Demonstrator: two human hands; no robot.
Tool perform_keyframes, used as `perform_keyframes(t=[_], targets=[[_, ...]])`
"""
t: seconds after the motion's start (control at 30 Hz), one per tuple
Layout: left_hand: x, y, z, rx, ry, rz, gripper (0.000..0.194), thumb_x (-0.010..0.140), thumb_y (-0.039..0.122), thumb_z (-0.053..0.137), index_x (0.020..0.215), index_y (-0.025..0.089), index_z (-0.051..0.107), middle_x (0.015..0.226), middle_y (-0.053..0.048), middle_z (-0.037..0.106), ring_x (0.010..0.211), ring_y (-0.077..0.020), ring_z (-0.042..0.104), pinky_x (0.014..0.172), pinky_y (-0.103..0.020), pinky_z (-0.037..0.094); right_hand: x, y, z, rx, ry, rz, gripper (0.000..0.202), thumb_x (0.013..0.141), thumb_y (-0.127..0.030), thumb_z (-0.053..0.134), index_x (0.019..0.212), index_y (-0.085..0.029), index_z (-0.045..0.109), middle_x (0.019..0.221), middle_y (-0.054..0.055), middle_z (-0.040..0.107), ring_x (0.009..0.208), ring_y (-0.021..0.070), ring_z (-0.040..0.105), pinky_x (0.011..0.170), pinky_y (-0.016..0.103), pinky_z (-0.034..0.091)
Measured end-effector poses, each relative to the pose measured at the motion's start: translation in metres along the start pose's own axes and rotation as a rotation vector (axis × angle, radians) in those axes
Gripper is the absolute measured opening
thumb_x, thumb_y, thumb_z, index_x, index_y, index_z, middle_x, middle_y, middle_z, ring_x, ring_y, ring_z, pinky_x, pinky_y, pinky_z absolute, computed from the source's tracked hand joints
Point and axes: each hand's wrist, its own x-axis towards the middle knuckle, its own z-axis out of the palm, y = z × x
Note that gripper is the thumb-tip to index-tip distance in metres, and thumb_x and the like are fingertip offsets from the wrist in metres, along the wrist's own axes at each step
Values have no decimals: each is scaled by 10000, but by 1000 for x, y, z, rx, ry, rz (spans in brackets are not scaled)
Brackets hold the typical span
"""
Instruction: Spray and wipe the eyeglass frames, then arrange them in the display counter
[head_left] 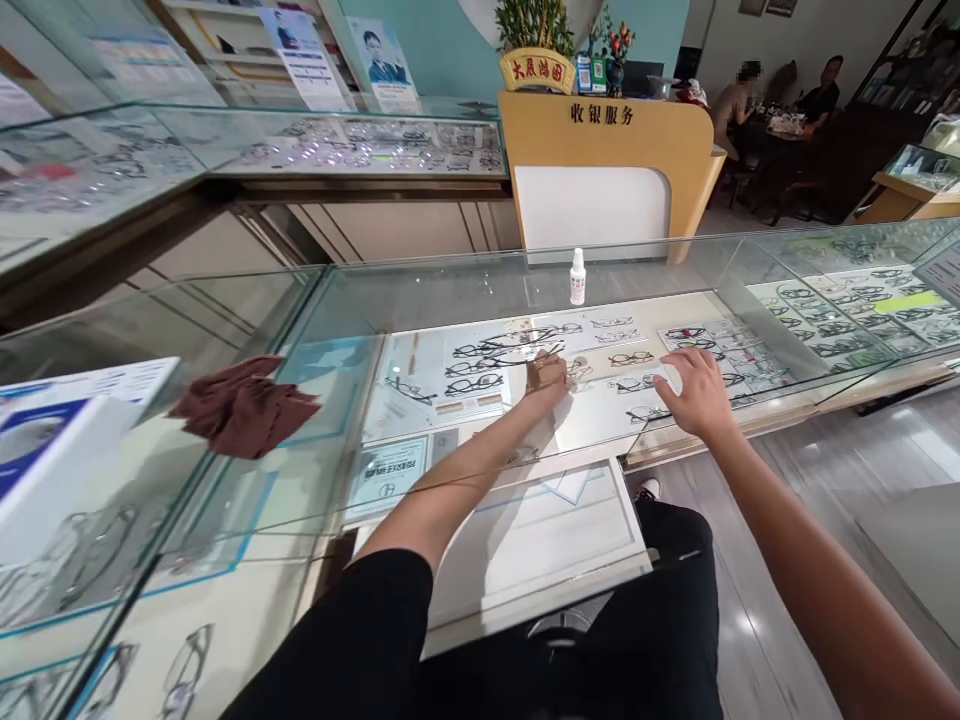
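Note:
My left hand [547, 374] is low inside the glass display case, its fingers bent at a pair of thin-framed glasses [577, 372]; whether it grips them I cannot tell. Just left of it lie dark-framed glasses [474, 385] in a stack of several pairs. My right hand [696, 388] hovers over the case's right part, fingers apart and holding nothing, near a dark pair [636, 383]. Between the hands rests a brown-framed pair [631, 358]. A white spray bottle [577, 278] stands upright on the glass top behind them.
A brown cloth [244, 408] lies crumpled on the glass at left. An open drawer [540, 540] juts out below the case toward my lap. Beyond stands a yellow cashier counter [607, 135]. Two people sit at a table in the far right background.

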Motion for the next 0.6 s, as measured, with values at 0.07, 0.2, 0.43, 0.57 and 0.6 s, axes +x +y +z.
perform_keyframes(t=[0.07,0.2,0.43,0.57,0.6], targets=[[-29,9,-11,62,4,-32,138,990,294,697,1051,184,755,1246,-139,734,1335,-349,599,1180,-607,439,3,2,5,15,12,2,364,1018,-429,543,1200,-192,750,1266,174,721,1280,389,576,1112,574,487],[-90,27,-36,121,-38,-45,81,893,196,675,840,194,735,1104,-146,777,1281,-381,597,1155,-600,374,10,7,9,50,11,10,343,992,-424,566,1161,-197,760,1248,168,721,1256,395,585,1105,593,495],[-184,51,-91,46,-253,-15,41,765,222,747,746,237,714,990,-48,804,1114,-316,699,1065,-469,497,24,-16,-8,130,177,81,234,963,-336,588,1065,-194,744,1146,177,728,1145,382,622,1034,598,537],[-214,66,-136,-156,-304,36,26,765,248,707,743,248,721,922,-15,811,1068,-285,725,1014,-420,544,19,-98,-37,292,346,-191,179,1029,-316,558,1040,-250,723,1078,111,734,1074,317,653,999,546,555],[-215,71,-149,-210,-310,39,31,758,258,707,734,246,720,907,-15,808,1049,-282,731,979,-405,560,14,-122,-45,355,320,-299,171,1038,-321,571,1065,-265,730,1095,98,734,1087,313,660,1002,551,560]])
